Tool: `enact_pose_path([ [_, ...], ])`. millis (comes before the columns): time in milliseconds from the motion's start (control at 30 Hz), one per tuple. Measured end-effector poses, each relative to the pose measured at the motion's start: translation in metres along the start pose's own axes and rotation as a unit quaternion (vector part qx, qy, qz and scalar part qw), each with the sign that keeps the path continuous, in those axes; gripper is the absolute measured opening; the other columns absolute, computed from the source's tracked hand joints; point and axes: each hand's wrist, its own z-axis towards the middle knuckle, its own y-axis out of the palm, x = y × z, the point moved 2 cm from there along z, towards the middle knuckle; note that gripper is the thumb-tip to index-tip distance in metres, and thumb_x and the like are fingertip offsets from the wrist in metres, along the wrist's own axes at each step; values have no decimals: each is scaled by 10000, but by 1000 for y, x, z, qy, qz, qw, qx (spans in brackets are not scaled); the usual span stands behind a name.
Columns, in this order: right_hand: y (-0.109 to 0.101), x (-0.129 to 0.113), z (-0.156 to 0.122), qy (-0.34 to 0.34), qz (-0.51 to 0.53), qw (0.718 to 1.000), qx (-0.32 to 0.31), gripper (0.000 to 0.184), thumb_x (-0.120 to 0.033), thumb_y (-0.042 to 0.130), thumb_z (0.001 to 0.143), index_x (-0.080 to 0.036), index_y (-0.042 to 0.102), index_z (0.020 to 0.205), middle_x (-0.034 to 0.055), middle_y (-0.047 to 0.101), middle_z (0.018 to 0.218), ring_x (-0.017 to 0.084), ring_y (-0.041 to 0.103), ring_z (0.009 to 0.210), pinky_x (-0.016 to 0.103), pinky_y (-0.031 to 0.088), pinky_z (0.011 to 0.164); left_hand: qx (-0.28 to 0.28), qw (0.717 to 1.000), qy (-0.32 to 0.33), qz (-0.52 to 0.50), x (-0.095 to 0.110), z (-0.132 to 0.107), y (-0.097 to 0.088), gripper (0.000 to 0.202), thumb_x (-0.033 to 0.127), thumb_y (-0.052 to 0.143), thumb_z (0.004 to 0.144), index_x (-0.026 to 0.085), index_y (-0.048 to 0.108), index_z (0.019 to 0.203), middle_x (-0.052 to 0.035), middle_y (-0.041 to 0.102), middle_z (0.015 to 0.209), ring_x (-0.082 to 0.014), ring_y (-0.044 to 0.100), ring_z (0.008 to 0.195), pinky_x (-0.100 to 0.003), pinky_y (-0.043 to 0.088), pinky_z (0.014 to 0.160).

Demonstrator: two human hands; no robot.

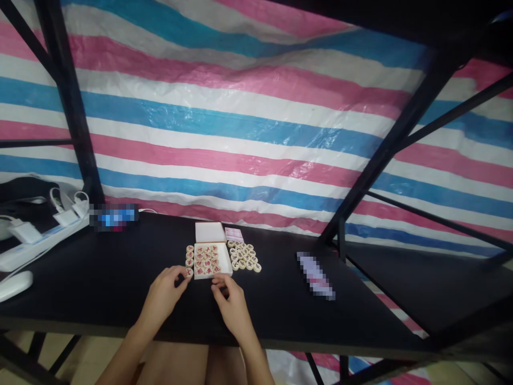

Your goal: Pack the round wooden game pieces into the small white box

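Far left on the black tabletop [100, 278]: a white mouse [14, 285] at the edge, a white power strip [36, 243] with white plugs seated in it, then a blurred blue item near the back. Left hand [164, 297] rests low on the tabletop, fingers curled, fingertips pinching at a round wooden piece [189, 272], the lowest of a short column of red-marked discs lying just left of the box. The small white box [212, 260] sits centre, open, holding rows of red-marked round pieces; its lid [210, 232] lies flat just behind it. Right hand [232, 305] sits just below the box's near edge, fingers bent inward; cannot tell whether it holds anything. Right of the box, a cluster of dark-marked discs [244, 256] lies loose. Striped pink, blue and white tarp [256, 133] behind.
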Motion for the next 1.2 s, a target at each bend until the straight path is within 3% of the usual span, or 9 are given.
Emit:
enact_pose_path([
  [200, -2, -7, 1, -7, -4, 1000, -11, 150, -216, 497, 842, -192, 631, 904, 44, 675, 846, 170, 637, 777, 251, 476, 666, -36, 998, 51, 25, -10, 0, 1, 169, 241, 514, 831, 236, 677, 877, -25, 701, 952, -221, 589, 911, -323, 443, 833],
  [500, 0, -3, 0, -25, -32, 999, 0, 142, -212, 501, 836, -195, 637, 877, 38, 666, 828, 167, 622, 747, 249, 472, 646, -34, 996, 49, 59, -5, -4, -1, 287, 198, 493, 825, 210, 665, 1054, -59, 684, 959, -229, 579, 910, -338, 440, 830],
  [700, -14, -8, 14, -53, -138, 987, 66, 195, -192, 443, 863, -197, 637, 884, 74, 637, 896, 200, 586, 844, 304, 452, 783, -27, 998, 49, 33, -4, -5, -3, 197, 178, 483, 816, 216, 656, 901, -37, 677, 911, -224, 578, 875, -338, 441, 796],
  [833, -24, -11, 46, -30, -241, 970, 0, 179, -175, 510, 822, -196, 678, 877, 96, 661, 909, 245, 578, 928, 335, 424, 817, -42, 996, 65, 48, -3, -5, -3, 203, 194, 470, 838, 218, 670, 860, -34, 678, 897, -222, 567, 875, -340, 427, 814],
  [967, -24, -4, 74, 40, -270, 959, -68, 55, -189, 665, 691, -197, 712, 717, 79, 692, 728, 229, 627, 735, 295, 427, 662, -52, 995, 66, 60, -3, -6, -3, 242, 196, 471, 847, 211, 691, 946, -46, 682, 935, -227, 569, 909, -341, 423, 823],
  [1067, -21, 2, 83, 67, -275, 954, -97, 26, -185, 724, 607, -200, 703, 603, 49, 672, 595, 202, 621, 607, 265, 397, 569, -51, 994, 66, 71, -2, -7, -3, 251, 196, 464, 853, 214, 695, 947, -47, 679, 929, -224, 571, 910, -335, 423, 819],
  [1200, -18, 5, 84, 85, -276, 950, -119, 79, -216, 708, 635, -213, 696, 558, 32, 664, 565, 189, 622, 616, 251, 378, 564, -57, 993, 75, 70, -1, -7, -2, 249, 190, 457, 857, 205, 691, 940, -49, 679, 925, -224, 559, 901, -339, 417, 821],
])
